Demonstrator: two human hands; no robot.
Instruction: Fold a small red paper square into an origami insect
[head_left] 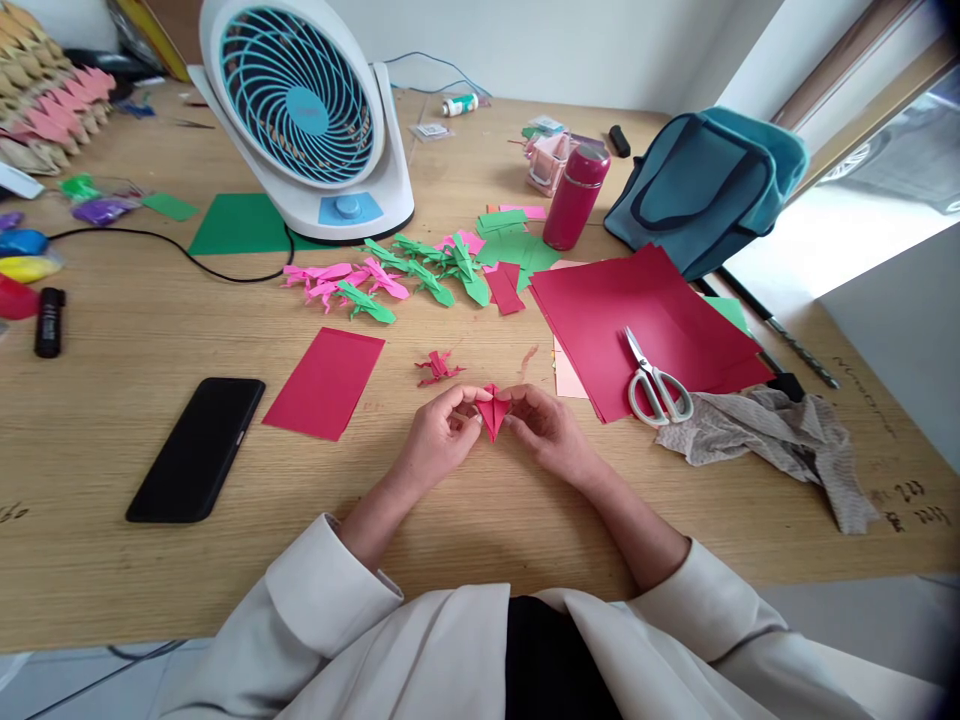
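Note:
A small folded red paper piece (pixel 493 412) sits between both hands just above the wooden table (pixel 480 520). My left hand (pixel 439 432) pinches its left side with fingers closed. My right hand (pixel 546 428) pinches its right side the same way. A finished red folded figure (pixel 439 368) lies on the table just beyond the hands. A loose red paper rectangle (pixel 324 382) lies to the left of my left hand.
A black phone (pixel 196 448) lies at left. A stack of red sheets (pixel 645 325) with scissors (pixel 654 382) and a grey cloth (pixel 780 440) lie at right. Behind are pink and green folded figures (pixel 390 280), a fan (pixel 304 110), a red bottle (pixel 574 195) and a teal bag (pixel 705 185).

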